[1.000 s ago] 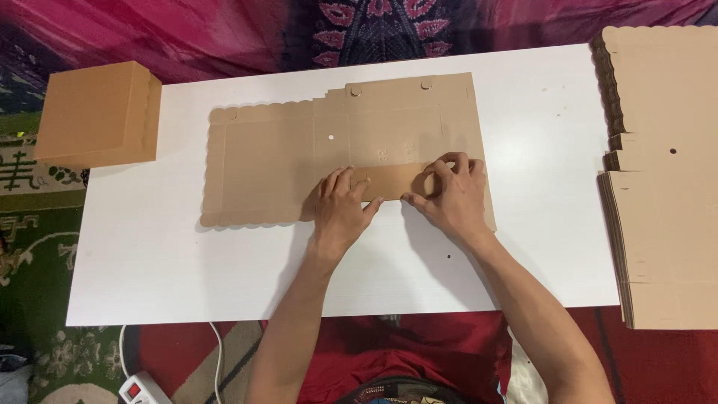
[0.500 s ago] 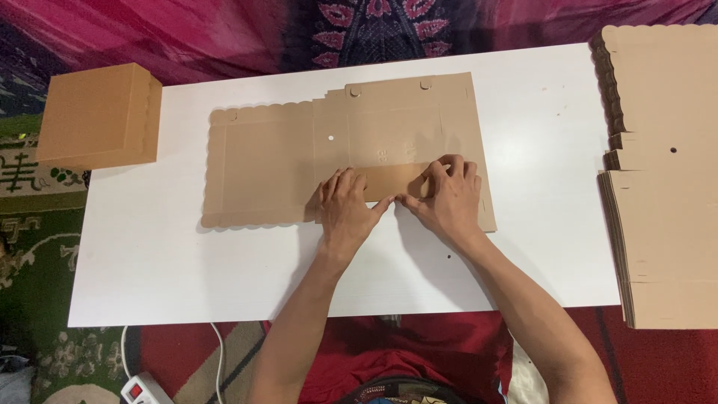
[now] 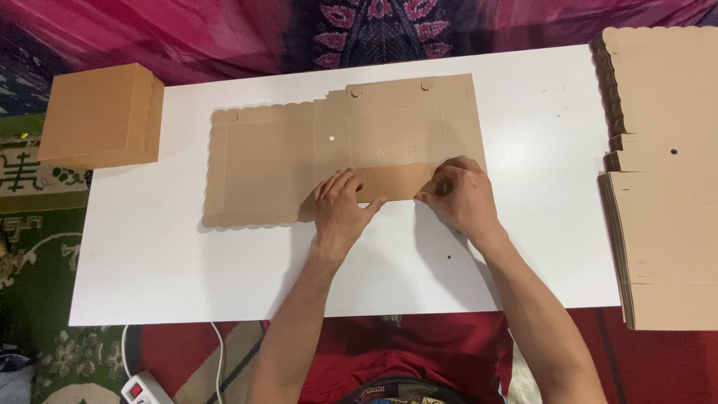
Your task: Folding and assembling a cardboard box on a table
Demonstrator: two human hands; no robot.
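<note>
Flat brown cardboard sheet [image 3: 299,157] lying on the white table [image 3: 187,254], near the far edge, one long flap [image 3: 393,182] folded over along the near side. Left hand [image 3: 340,209] spread flat, pressing down on the flap's left end. Right hand [image 3: 464,196] curled, fingers pinching the flap's right end. Finished brown box [image 3: 97,116] off to the left. Tall stack of flat sheets [image 3: 666,172] at the right edge.

Flat brown cardboard blank [image 3: 299,161], near flap folded
</note>
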